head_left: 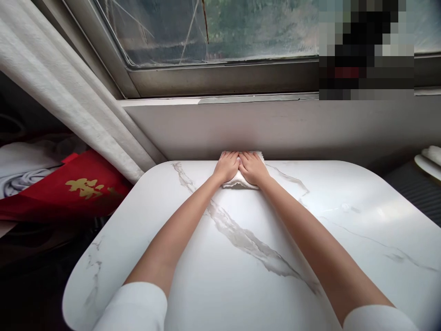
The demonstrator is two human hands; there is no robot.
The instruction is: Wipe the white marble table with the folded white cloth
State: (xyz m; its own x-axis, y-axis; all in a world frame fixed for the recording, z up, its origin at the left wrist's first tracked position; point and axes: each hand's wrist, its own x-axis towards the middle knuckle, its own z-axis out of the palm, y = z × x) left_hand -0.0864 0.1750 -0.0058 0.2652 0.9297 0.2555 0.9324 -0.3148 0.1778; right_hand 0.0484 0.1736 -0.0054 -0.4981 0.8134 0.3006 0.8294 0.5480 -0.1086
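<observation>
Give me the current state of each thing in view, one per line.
left hand: flat, pressing on the cloth
right hand: flat on the cloth, beside the left
white cloth: bunched at the table's far edge
marble table: bare apart from the cloth
window: closed
curtain: drawn aside

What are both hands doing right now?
Left hand: open, palm flat on the white cloth.
Right hand: open, palm flat on the same cloth, beside the left.

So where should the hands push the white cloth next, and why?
Probably pull it back toward the body. Both the left hand and the right hand press flat, side by side, on the white cloth at the far edge of the marble table, right against the wall, so there is no room to go further forward.
</observation>
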